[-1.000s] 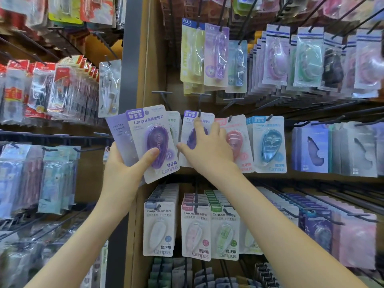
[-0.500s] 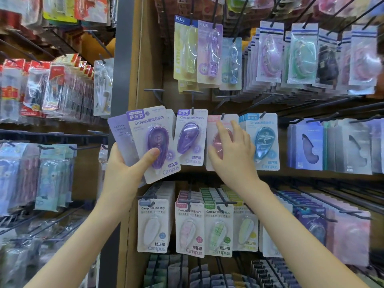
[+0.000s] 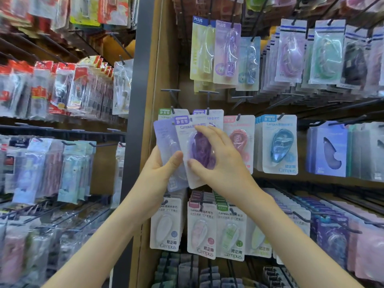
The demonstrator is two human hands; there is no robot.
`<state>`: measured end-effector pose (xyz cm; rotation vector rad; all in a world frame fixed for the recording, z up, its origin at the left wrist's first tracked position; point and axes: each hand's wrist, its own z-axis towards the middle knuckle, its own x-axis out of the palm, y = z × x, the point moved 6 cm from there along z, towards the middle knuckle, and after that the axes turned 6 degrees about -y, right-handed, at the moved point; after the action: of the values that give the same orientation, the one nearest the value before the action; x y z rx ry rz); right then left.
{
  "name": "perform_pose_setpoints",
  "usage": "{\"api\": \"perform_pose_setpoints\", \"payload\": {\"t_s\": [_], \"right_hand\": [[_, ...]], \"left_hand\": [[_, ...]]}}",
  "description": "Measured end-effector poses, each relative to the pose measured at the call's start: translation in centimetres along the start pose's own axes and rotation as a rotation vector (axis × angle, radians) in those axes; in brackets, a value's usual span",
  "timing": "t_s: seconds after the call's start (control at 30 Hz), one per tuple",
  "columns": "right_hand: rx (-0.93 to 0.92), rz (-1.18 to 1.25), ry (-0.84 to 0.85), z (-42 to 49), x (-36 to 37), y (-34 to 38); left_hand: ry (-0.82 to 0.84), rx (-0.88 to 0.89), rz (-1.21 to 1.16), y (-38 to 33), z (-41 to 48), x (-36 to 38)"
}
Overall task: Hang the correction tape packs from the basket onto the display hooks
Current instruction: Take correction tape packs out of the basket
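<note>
Right hand has left the rack: a second ago it lay flat on the hung packs, half a second ago on the pink pack [image 3: 239,140]. Now it is back at the stock you are carrying. Your left hand [image 3: 160,173] has also drifted right and stands in front of the rack's left column. Its thumb is pressed across the front of two fanned packs, a lavender pack [image 3: 164,134] behind and a purple pack [image 3: 184,126] in front. Your right hand [image 3: 224,163] closes on the purple pack, with the fingers curved over its blister from above and the thumb under the blister's lower left edge, so both hands have that pack at once. The pink pack and the blue pack [image 3: 278,146] hang square on their pegs, untouched. Reading: the straightening of hung stock looks finished, and this is the hand-over of the next pack from the carrying hand to the hanging hand. The likely target is the purple-labelled row [image 3: 212,116] directly behind your fingers, on its peg. Motion blur softens the fan, so I cannot say if a third pack hides behind the lavender one. The basket is out of view. Bare hooks [image 3: 207,94] stand just above this row. Two packs at least remain to hang.
</note>
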<state>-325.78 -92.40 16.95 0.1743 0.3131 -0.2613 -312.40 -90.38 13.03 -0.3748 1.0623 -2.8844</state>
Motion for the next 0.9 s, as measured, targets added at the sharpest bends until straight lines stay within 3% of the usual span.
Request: {"api": "perform_pose_setpoints", "payload": {"t_s": [0.2,0.5,0.9], "right_hand": [[0.110,-0.133,-0.173,1.9,-2.3,-1.7],[0.189,-0.409,-0.017,3.9,-0.6,-2.0],[0.187,-0.668,-0.053,4.2,1.4,-0.1]], "left_hand": [[-0.161,0.071,0.109,-0.6,0.2,-1.9],[-0.267,0.164,0.180,-1.5,0.4,-4.1],[-0.333,0.240,0.271,-1.6,0.7,-4.9]]}}
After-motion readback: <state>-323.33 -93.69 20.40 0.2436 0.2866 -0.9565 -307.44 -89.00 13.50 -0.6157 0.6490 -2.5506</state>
